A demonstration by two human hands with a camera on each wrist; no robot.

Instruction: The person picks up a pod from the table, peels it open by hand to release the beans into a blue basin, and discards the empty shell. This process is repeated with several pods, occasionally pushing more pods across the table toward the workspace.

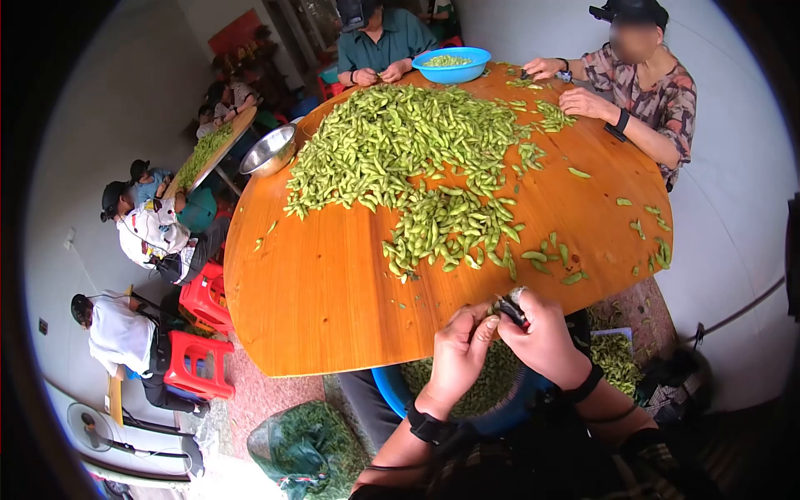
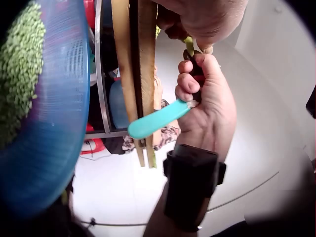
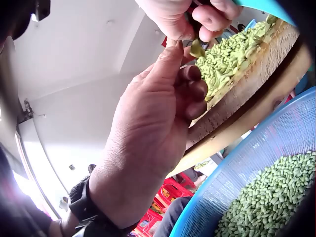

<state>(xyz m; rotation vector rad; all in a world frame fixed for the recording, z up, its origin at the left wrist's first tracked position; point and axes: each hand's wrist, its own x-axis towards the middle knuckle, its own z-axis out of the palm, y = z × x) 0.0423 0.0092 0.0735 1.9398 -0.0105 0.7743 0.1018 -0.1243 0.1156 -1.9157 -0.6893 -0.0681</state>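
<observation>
Over the table's near edge, my left hand (image 1: 460, 343) pinches a green soybean pod (image 3: 197, 48) between thumb and fingertips. My right hand (image 1: 546, 340) is close beside it, its fingers curled round a dark hand tool with a curved teal handle (image 2: 160, 119). The tool's working end meets the pod and is mostly hidden by fingers. Below both hands stands a blue mesh basin (image 3: 291, 121) holding many shelled green beans (image 3: 271, 197). A large heap of pods (image 1: 400, 150) covers much of the wooden table (image 1: 308, 292).
A steel bowl (image 1: 269, 150) stands at the table's left edge, a blue bowl (image 1: 454, 71) at the far side. Two people sit across. A mesh sack (image 1: 304, 450), red stools (image 1: 198, 364) and a container of pods (image 1: 614, 358) are on the floor.
</observation>
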